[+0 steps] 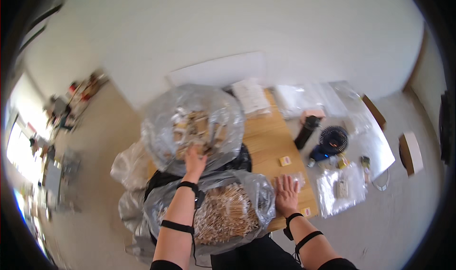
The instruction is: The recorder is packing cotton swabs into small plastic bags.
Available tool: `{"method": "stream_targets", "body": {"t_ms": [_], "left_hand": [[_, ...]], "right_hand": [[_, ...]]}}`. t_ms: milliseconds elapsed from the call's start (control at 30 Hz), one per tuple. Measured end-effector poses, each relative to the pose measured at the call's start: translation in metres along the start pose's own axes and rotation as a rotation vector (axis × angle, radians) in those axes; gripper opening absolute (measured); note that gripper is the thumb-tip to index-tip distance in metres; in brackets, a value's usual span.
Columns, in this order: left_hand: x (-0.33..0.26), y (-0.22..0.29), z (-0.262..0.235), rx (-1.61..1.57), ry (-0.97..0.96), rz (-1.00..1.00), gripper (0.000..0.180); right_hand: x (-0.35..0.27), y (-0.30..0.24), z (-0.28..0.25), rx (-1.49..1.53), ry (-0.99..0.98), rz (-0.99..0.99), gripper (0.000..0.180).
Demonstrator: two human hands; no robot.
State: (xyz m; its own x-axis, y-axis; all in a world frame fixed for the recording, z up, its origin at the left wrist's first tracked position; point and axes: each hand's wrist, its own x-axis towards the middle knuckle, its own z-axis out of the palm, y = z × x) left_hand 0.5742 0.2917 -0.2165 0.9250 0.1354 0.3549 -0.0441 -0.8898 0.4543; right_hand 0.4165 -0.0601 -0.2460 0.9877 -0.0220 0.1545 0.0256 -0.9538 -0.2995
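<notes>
Centrally in frame, the left hand [194, 159] reaches into the clear bag [190, 127], grip hidden. The right hand [287, 194] lies flat, open. Bag: soft, slippery; grasp the gathered film.

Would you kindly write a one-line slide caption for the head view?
Left hand reaches into a clear plastic bag of small pieces while the right hand rests flat on the wooden table.

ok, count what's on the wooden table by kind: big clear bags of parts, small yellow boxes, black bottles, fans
Big clear bags of parts: 2
Small yellow boxes: 3
Black bottles: 1
Fans: 1
Total: 7
</notes>
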Motion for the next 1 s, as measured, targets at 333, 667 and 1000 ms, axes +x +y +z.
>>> {"method": "stream_targets", "body": {"t_ms": [333,667,1000], "left_hand": [[0.016,-0.031,0.021,-0.203,0.127,-0.42,0.047],[-0.11,0.022,-0.074,-1.122,0.19,-0.471,0.034],[-0.256,0.054,-0.128,-0.929,0.201,-0.651,0.03]], "right_hand": [[0.001,0.002,0.015,-0.04,0.06,0.012,0.055],[-0.008,0.007,0.017,0.033,0.153,-0.008,0.057],[-0.002,-0.003,0.007,0.191,0.24,-0.043,0.045]]}}
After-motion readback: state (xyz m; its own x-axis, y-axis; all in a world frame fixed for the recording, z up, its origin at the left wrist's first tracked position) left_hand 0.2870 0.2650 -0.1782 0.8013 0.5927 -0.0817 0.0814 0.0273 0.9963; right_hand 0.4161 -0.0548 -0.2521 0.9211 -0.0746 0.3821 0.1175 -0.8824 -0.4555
